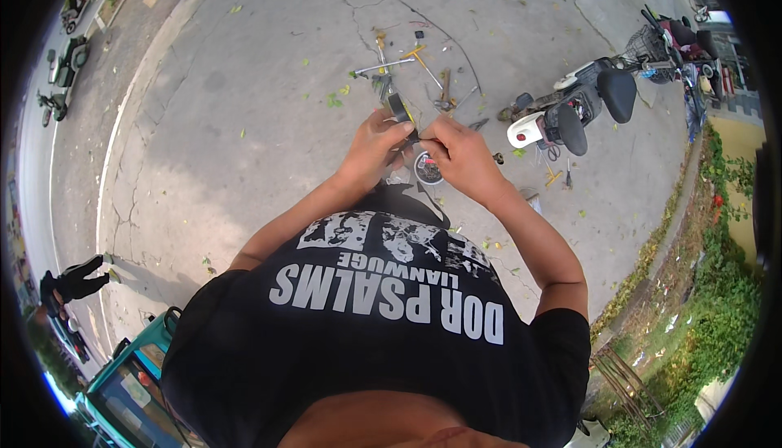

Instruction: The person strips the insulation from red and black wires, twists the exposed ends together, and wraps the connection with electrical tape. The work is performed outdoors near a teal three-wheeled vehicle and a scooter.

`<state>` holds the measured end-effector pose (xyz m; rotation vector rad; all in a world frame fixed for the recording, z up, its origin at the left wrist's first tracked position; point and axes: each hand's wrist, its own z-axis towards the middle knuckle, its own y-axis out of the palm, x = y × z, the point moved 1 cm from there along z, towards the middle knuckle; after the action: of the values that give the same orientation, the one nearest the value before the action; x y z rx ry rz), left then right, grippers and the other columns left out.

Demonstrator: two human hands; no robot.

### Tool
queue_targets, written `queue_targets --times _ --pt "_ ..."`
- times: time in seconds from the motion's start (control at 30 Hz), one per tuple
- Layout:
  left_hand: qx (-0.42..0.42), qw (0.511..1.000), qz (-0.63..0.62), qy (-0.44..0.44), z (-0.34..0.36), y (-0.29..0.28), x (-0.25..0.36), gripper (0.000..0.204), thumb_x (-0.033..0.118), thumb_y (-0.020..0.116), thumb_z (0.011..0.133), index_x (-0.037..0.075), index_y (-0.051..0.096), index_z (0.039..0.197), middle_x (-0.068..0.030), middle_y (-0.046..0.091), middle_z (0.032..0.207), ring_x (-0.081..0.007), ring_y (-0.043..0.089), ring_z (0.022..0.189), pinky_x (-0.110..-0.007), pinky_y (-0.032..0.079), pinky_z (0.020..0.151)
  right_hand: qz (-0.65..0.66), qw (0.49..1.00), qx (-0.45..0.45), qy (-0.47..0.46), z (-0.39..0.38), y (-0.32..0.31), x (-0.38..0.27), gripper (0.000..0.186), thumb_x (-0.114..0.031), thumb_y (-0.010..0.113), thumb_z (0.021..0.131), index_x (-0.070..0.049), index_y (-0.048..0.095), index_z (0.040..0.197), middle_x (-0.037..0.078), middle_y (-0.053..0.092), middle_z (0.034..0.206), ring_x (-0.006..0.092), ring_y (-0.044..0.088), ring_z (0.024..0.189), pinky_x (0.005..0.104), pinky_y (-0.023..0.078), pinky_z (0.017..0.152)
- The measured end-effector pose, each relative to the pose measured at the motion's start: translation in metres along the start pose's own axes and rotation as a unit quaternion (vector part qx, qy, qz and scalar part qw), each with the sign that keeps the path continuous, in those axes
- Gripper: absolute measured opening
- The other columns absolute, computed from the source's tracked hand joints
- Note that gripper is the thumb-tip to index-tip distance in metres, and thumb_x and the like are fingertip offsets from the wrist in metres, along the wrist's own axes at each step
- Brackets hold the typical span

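In front of my chest, my left hand (376,148) is closed around a roll of black tape (397,107) that shows a yellow edge. My right hand (463,155) is beside it, thumb and forefinger pinched together on a short dark strip that appears to be the tape's end. The fingertips of both hands are close together, and part of the strip is hidden by them. Just below the hands a small spoked wheel (428,169) shows. Dark material beside it lies partly behind my shirt front.
Beyond my hands, wrenches (383,67), a yellow-handled tool (415,52) and a hammer (445,88) lie scattered on concrete with a long dark cable (460,45). A white scooter (525,132) stands to the right. A teal vehicle (122,375) is at lower left; a person (77,279) stands farther left.
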<state>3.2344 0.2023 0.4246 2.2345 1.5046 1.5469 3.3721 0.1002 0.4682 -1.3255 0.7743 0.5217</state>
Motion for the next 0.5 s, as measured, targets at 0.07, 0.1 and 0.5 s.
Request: queue_targets --times 0.07,0.1,0.5 --pt "0.010 0.998 0.064 0.007 0.002 -0.003 0.001 0.050 0.017 0.068 0.081 -0.002 0.042 0.120 -0.0081 0.055 0.098 -0.0085 0.050 0.064 -0.022 0.035 0.047 -0.039 0.999 -0.002 -0.036 -0.001 0.001 0.000 0.013 -0.010 0.061 0.083 -0.005 0.051 0.087 0.011 0.057 0.080 0.0319 0.060 0.069 0.0396 0.046 0.055" --pt "0.006 0.995 0.099 0.013 0.004 -0.004 0.003 0.053 0.016 0.069 0.081 -0.001 0.041 0.123 -0.0082 0.055 0.101 -0.0082 0.050 0.063 -0.021 0.034 0.046 -0.069 0.996 -0.004 -0.052 -0.002 0.001 -0.002 0.012 -0.011 0.061 0.083 -0.005 0.051 0.088 0.010 0.057 0.080 0.0309 0.060 0.067 0.0390 0.046 0.053" --pt "-0.139 0.941 0.270 0.151 0.016 -0.037 0.010 0.043 -0.003 0.063 0.079 0.007 0.050 0.118 -0.0089 0.045 0.119 -0.0109 0.055 0.078 -0.024 0.044 0.058 -0.097 0.994 0.041 -0.034 0.002 0.013 0.012 0.011 -0.011 0.061 0.084 -0.004 0.056 0.092 0.011 0.060 0.078 0.0249 0.060 0.062 0.0364 0.046 0.053"
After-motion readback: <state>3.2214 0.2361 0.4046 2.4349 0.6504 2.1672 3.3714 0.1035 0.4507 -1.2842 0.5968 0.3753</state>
